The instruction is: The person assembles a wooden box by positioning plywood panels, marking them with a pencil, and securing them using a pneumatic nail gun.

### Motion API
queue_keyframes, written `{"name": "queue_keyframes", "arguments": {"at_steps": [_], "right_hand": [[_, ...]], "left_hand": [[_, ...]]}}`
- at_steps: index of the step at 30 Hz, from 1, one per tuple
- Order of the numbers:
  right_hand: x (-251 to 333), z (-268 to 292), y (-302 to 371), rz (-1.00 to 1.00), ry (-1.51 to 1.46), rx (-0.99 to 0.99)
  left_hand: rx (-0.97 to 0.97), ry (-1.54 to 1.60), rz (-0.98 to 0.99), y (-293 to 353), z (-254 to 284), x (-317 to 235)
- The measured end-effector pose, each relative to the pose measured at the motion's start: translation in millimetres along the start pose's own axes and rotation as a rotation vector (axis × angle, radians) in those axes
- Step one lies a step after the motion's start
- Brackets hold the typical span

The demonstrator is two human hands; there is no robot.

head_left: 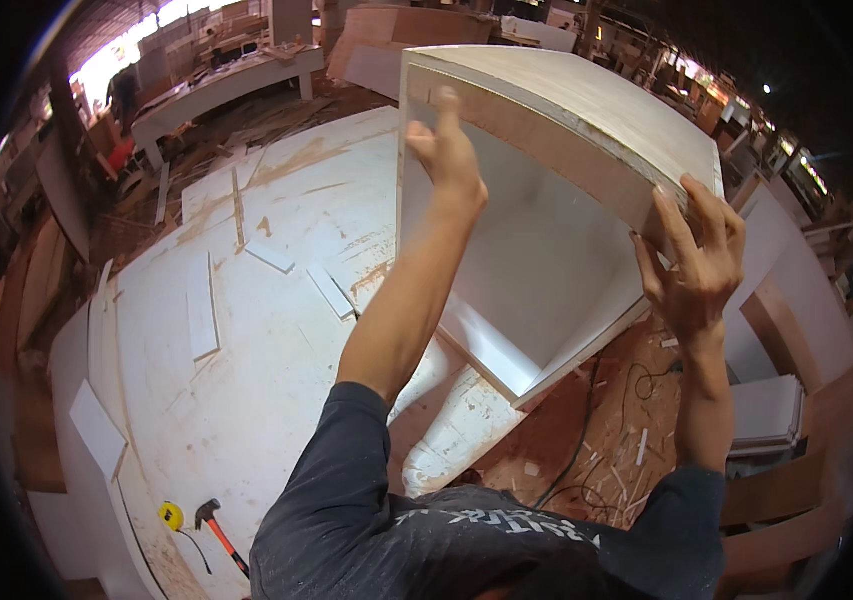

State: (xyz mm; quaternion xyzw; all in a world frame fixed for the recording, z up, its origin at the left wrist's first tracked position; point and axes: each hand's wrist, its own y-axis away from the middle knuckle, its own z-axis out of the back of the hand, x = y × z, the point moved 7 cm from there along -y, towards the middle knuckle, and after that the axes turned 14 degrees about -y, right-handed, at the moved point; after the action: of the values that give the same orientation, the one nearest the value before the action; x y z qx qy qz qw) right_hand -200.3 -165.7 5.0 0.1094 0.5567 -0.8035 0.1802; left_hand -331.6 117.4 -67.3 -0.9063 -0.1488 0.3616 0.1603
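Observation:
A box-like cabinet carcass (pixel 546 270) with an open front and pale inside walls stands before me. A bare brown wooden rail (pixel 566 150) runs along the upper front of its opening, just under the pale top panel (pixel 566 85). My left hand (pixel 451 155) is raised at the rail's left end, thumb and fingers apart, slightly blurred; whether it touches the wood I cannot tell. At the other end, my right hand (pixel 696 255) grips the rail, fingertips over the upper edge and thumb below.
The cabinet stands by a large white worktop (pixel 286 400) bearing white offcuts (pixel 203 305), a yellow tape measure (pixel 171 515) and a hammer (pixel 221 535). Cables (pixel 586 430) and wood scraps litter the floor at right. Stacked white panels (pixel 766 410) stand beyond my right arm.

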Motion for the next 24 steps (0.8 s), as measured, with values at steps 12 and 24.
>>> {"name": "queue_keyframes", "arguments": {"at_steps": [12,24], "right_hand": [[2.8,-8.9,2.4,-0.002,0.020,0.037],[5.3,-10.0,2.2,0.020,0.045,0.052]], "left_hand": [[0.064,0.357,0.448,-34.6,-29.0,34.1],[0.067,0.389,0.414,-42.0,-29.1,38.3]]}}
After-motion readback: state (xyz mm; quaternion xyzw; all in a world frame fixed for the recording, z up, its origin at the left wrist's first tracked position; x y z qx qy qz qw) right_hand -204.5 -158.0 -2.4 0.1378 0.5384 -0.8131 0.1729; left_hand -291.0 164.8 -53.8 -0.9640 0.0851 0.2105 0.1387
